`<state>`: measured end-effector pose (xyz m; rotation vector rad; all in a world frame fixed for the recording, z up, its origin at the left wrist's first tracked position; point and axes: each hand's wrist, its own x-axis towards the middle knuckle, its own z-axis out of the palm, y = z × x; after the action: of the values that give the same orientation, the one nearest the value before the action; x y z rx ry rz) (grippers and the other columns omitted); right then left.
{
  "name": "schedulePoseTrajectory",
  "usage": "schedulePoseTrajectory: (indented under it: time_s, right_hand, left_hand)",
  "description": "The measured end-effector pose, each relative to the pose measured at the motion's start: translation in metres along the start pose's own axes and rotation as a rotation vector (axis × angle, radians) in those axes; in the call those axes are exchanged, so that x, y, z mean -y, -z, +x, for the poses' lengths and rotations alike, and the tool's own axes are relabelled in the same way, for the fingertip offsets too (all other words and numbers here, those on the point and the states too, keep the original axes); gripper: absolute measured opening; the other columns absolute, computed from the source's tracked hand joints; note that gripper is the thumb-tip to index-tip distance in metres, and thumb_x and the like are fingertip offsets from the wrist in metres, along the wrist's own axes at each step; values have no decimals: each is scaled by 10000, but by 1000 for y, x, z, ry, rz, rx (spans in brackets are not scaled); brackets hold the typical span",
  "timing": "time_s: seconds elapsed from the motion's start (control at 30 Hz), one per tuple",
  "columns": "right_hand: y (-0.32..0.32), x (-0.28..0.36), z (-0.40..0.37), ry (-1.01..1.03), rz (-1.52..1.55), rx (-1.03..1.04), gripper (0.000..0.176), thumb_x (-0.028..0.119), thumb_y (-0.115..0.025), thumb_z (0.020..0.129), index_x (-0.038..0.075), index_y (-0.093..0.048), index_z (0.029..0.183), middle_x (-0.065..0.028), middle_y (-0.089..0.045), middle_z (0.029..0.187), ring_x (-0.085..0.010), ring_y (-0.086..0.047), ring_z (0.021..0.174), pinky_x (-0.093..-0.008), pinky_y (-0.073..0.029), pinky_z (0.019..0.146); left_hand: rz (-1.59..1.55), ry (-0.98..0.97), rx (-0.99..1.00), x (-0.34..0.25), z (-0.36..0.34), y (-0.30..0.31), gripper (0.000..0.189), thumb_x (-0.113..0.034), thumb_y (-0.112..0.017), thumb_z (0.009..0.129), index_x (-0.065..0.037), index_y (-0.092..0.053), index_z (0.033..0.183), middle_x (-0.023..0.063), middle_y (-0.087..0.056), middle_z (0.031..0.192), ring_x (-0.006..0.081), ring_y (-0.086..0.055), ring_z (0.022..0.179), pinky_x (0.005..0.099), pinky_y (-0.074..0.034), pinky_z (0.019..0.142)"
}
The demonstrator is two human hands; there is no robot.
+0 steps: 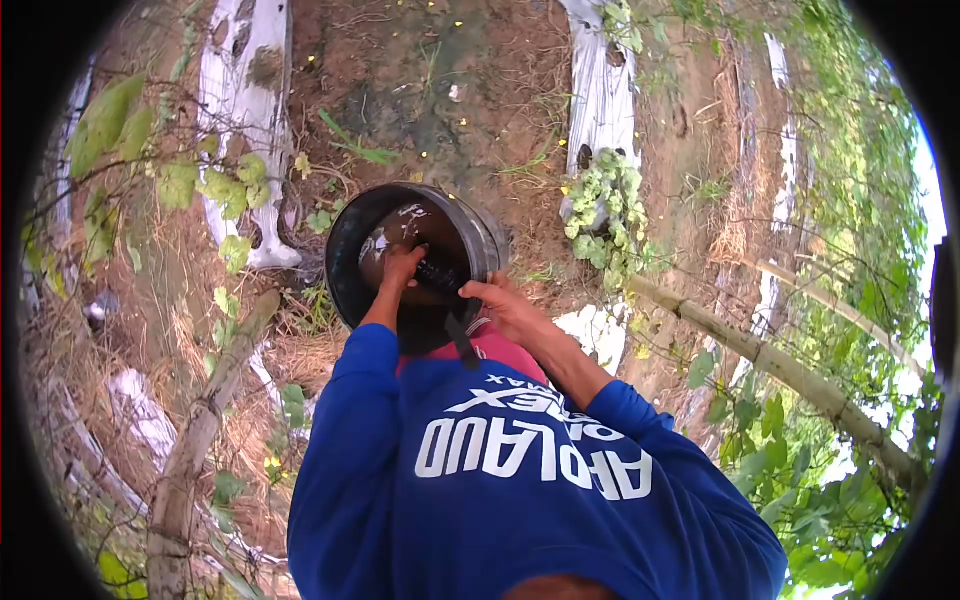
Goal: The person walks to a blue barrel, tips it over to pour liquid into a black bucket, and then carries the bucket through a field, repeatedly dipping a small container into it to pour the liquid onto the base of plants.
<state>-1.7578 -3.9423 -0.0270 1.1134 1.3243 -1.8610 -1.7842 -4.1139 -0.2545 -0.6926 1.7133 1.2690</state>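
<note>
Dark, round bucket (415,250) held in front of the chest with its mouth turned toward the camera, above bare soil (440,90) between strips of white plastic sheeting (245,80). Left hand (400,265): reached into the bucket, fingers bent down onto its dark contents; whether it pinches anything there cannot be told. Right hand (505,305): fingers closed on the bucket's near rim at its lower right, carrying the weight. A black strap (462,342) hangs from the rim over the blue sweatshirt (500,480), both sleeves of which run up to the bucket. Bamboo poles (790,370) lean at either side, with leafy vines (605,210) climbing beside them. Judged step: working among the bucket's contents with the left hand while the right steadies the vessel. Judged requirement of the next move: a firm right-hand grip on the rim, since nothing else visibly supports the bucket, and a tilt kept shallow enough that the contents do not slide out; what lies inside is too shadowed to name.
</note>
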Motion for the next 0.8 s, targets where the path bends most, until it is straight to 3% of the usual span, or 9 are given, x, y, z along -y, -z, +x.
schedulePoseTrajectory:
  time_s: [0.13,0.2,0.3,0.4,0.53,0.57,0.63,0.7,0.8]
  right_hand:
    - [12,-9,1,35,56,-13,399,204,-752,730,-2,-527,987,-68,-599,767,-160,-603,634,-317,-495,460]
    - [24,-15,3,42,94,12,380,192,-745,736,-7,-547,992,-66,-617,777,-155,-616,655,-313,-501,478]
    - [36,-17,-4,77,190,1,329,163,-731,750,-16,-590,988,-63,-647,793,-150,-638,690,-303,-512,517]
    - [52,-15,-11,111,292,-29,281,138,-716,761,-25,-622,969,-63,-662,807,-155,-648,701,-294,-526,563]
    - [81,-7,-25,53,439,-97,219,96,-688,776,-38,-641,942,-87,-680,838,-173,-665,702,-300,-559,607]
    - [92,-6,-26,66,461,-88,219,96,-688,776,-38,-641,942,-87,-680,838,-173,-665,702,-300,-559,607]
    - [117,-12,-27,35,469,-3,255,139,-704,781,41,-594,989,-38,-661,894,-163,-659,849,-316,-537,770]
    - [142,-31,-21,47,531,-7,231,139,-698,785,45,-601,972,-36,-662,896,-162,-662,831,-321,-543,754]
    - [171,-59,-2,94,683,-53,196,106,-669,791,2,-620,950,-70,-677,880,-184,-678,766,-318,-566,684]
  left_hand:
    - [216,42,117,-21,0,-4,628,-458,-686,761,44,-615,1132,252,-618,1159,355,-639,1019,474,-567,737]
    - [524,-205,0,-19,7,-17,575,-472,-678,761,47,-656,1006,281,-648,1054,421,-638,979,480,-521,842]
    - [622,-379,-174,-15,5,-42,514,-472,-665,765,31,-686,868,291,-662,950,434,-637,958,474,-484,902]
    - [745,-513,-129,-15,12,-58,473,-449,-663,773,23,-684,763,263,-670,832,422,-651,898,481,-492,887]
    - [887,-593,-17,-45,-23,-75,426,-409,-656,787,15,-688,780,252,-665,816,417,-651,873,473,-483,904]
    - [941,-711,0,-51,-31,-79,388,-378,-649,796,7,-691,777,244,-665,808,414,-651,839,470,-484,890]
    - [1029,-844,31,-64,-40,-88,351,-347,-642,805,-1,-694,775,235,-665,800,411,-650,806,467,-484,876]
    - [1041,-1058,192,-88,-56,-100,273,-287,-632,811,-23,-703,799,211,-673,814,386,-645,782,446,-484,828]
    - [1126,-1190,280,-130,-84,-120,221,-248,-636,809,-39,-703,832,170,-682,851,348,-632,783,411,-480,783]
